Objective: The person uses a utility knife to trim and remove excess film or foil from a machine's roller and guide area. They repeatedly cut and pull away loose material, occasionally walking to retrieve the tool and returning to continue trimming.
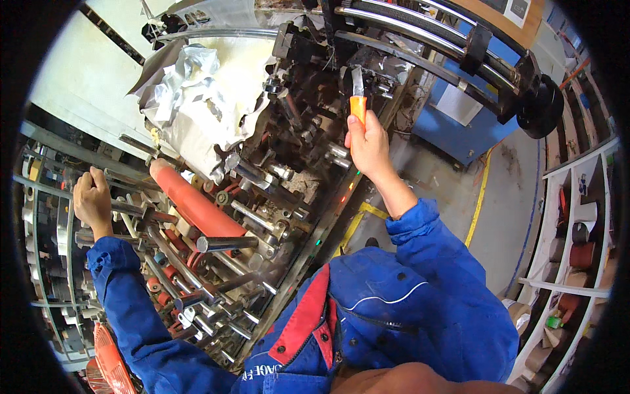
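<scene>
My right hand [369, 146] is wrapped round the orange handle of a knife [357, 105], its silvery blade pointing away from me beside the dark machine parts. At the left, my left hand [93, 200] is closed with its knuckles up, near the ends of several metal bars [128, 209]. Its palm side is hidden, so what it holds, if anything, does not show. Between my hands lies a red roller [197, 199], slanting across the machine. Beyond it, crumpled, torn whitish sheet material [203, 98] hangs over the machine.
Metal rods [226, 244] and small red wheels stick out of the machine towards me. Curved chrome rails [426, 39] cross the far right above a blue cabinet [459, 125]. Yellow lines [481, 190] mark the grey floor. Shelves [571, 285] with rolls stand at the right.
</scene>
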A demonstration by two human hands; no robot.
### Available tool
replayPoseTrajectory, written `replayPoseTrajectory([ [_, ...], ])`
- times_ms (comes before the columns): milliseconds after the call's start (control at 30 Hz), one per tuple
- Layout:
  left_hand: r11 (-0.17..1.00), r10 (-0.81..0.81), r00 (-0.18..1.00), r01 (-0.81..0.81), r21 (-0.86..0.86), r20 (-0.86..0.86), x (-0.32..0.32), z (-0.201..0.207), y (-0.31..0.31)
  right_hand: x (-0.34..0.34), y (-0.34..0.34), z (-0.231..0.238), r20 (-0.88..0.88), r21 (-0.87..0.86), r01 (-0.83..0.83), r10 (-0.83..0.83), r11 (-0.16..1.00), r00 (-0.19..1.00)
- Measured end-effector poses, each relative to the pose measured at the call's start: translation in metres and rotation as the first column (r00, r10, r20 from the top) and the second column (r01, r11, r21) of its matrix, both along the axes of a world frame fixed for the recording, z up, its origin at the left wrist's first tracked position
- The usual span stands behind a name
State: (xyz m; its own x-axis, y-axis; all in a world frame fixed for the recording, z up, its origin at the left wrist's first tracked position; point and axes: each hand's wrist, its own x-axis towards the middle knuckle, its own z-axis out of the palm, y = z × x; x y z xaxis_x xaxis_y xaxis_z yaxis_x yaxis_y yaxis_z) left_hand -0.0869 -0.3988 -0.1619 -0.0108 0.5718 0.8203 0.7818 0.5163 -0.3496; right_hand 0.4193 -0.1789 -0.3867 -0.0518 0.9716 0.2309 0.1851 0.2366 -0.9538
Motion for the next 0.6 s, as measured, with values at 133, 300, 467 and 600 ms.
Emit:
replayPoseTrajectory([
  [133,0.999,-0.024,0.999,0.024,0.022,-0.023,-0.003,0.000,0.002,0.024,-0.008,-0.025,0.106,-0.161,0.068,-0.051,0.985,0.993],
  [300,1.000,-0.008,1.000,0.008,0.016,-0.030,-0.010,-0.002,0.002,0.051,-0.045,-0.027,0.027,-0.179,-0.194,0.202,0.965,0.979],
  [467,1.000,0.012,1.000,-0.012,0.020,-0.019,-0.007,-0.001,0.002,0.062,-0.071,0.000,-0.804,0.039,-0.857,0.526,0.513,0.278],
  [600,0.999,0.037,0.997,-0.039,0.029,0.061,0.002,-0.001,0.001,0.055,-0.088,0.015,-0.897,0.250,-0.933,0.424,0.257,-0.123],
])
